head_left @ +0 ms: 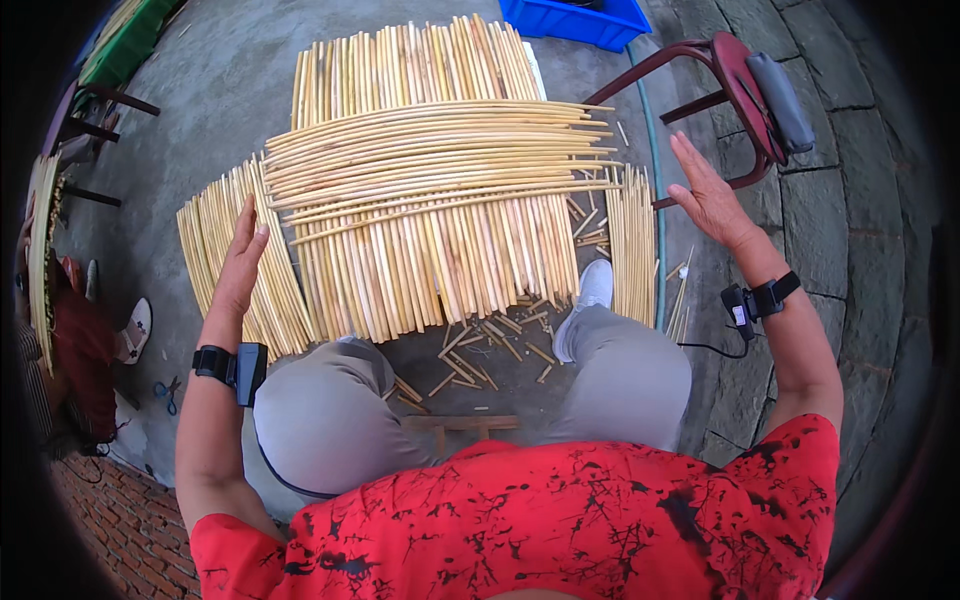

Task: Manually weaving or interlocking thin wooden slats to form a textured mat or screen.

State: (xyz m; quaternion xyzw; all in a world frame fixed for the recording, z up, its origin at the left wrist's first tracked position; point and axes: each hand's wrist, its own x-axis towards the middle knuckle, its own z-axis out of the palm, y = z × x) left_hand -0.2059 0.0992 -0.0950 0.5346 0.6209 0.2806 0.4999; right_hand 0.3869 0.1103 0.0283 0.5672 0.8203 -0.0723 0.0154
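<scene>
My left hand (241, 262) is raised on the left, fingers stretched out, with nothing in it. On the right my right hand (712, 202) is also held up, empty, thumb apart from the fingers. Between them a row of pale yellow sticks (440, 265) lies side by side on the ground, pointing away from me. Across it rests a loose layer of long sticks (430, 155), their right ends uneven. A slanted row of sticks (222, 235) lies under my left hand's side, and a narrower row of sticks (631, 245) lies at the right, nearer my right hand.
Short cut pieces (500, 335) litter the ground between my feet. A dark red chair (735, 95) stands at right beside a green hose (658, 150). A blue crate (578, 22) is at the back. At far left are another person (85, 350) and scissors (168, 393).
</scene>
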